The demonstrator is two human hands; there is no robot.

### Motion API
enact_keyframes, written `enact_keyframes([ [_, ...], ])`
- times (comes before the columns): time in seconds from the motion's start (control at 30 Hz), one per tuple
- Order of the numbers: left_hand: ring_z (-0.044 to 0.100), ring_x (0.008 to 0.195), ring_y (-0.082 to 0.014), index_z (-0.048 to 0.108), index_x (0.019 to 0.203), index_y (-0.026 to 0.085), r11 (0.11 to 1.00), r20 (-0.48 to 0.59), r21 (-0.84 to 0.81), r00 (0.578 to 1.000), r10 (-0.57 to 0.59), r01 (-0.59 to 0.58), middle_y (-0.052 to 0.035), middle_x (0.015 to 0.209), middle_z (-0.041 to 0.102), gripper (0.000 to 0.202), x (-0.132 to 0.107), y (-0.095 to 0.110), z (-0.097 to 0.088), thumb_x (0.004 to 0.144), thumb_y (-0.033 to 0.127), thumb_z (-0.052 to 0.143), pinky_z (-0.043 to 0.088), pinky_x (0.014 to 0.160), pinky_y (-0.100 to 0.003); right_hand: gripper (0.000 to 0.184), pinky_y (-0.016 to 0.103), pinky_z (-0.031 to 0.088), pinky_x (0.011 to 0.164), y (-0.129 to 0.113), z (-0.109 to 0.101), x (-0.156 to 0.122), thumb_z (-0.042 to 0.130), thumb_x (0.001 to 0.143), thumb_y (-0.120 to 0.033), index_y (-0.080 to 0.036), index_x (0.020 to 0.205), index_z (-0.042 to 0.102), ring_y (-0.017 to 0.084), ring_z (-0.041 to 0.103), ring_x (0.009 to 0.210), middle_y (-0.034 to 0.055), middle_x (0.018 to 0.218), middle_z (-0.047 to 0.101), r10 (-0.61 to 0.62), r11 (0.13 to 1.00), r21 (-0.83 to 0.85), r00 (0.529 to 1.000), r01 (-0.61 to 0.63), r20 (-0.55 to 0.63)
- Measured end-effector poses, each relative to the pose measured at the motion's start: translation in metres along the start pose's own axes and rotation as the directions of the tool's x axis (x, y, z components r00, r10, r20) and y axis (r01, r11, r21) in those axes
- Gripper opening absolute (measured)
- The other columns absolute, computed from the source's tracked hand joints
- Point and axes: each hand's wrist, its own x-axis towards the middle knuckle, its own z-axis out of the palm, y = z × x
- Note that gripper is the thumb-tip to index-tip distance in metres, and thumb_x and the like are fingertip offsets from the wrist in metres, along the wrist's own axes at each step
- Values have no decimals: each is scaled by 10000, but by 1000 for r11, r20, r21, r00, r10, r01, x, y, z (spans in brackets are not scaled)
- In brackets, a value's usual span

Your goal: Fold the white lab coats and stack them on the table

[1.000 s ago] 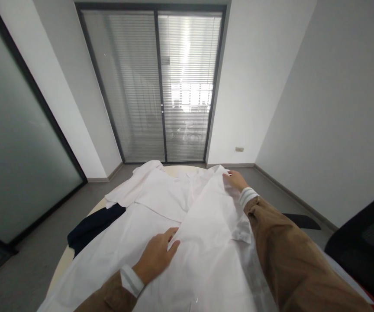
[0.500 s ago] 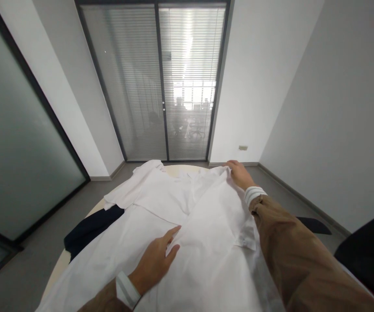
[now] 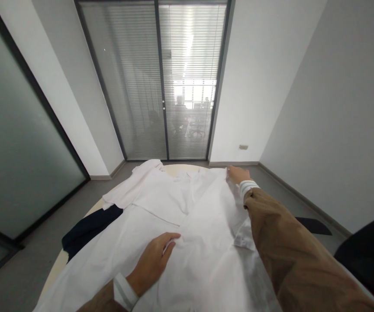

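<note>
A long white shirt-like garment (image 3: 206, 216) lies spread over the table, its neck opening towards the far edge and a short sleeve out to the left. My left hand (image 3: 153, 260) rests on the middle of the cloth, fingers stretched out and thumb slightly apart. At the far right corner, by the shoulder, my right hand (image 3: 239, 174) has its fingers closed on the garment's edge. Soft creases run down the cloth between both hands. Part of the right side is hidden under my right forearm.
Beneath the garment is a round pale table (image 3: 183, 168), its rim showing at the back and left. Dark navy cloth (image 3: 91, 232) pokes out on the left. A black chair (image 3: 369, 255) stands at the right. Beyond are glass panels with blinds (image 3: 190, 130).
My right hand has drawn slightly lower, the cloth's edge with it, and the diagonal fold across the front has flattened. My left hand's fingers have settled flatter, a little nearer me.
</note>
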Motion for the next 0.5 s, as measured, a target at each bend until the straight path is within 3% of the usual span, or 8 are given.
enact_keyframes([
  [0.2, 649, 1140, -220, 682, 1174, 225, 1000, 3, 0, 1000, 12, -12, -59, 1207, 717, 336, 2, -3, 0, 989, 327, 421, 479, 1058, -377, 343, 348, 491, 876, 11, 12, 11, 488, 963, -351, -153, 1126, 716, 273, 680, 1061, 175, 1126, 730, 104, 984, 141, 994, -107, 28],
  [0.4, 671, 1073, -230, 710, 1090, 217, 1000, -33, -15, 999, -17, 16, -69, 1126, 740, 333, 4, 2, -3, 986, 321, 412, 513, 994, -384, 386, 329, 490, 860, 10, 20, 19, 451, 981, -351, -123, 1206, 666, 274, 668, 1075, 210, 1158, 707, 187, 949, 263, 982, -171, -37],
  [0.5, 673, 1066, -234, 711, 1086, 212, 1000, -35, 4, 999, -24, 24, -73, 1119, 741, 329, 4, 4, -4, 979, 315, 417, 511, 991, -392, 407, 330, 512, 778, 14, 22, 19, 544, 919, -428, -102, 1113, 690, 275, 696, 941, 185, 995, 739, 171, 934, 318, 985, -164, 8],
])
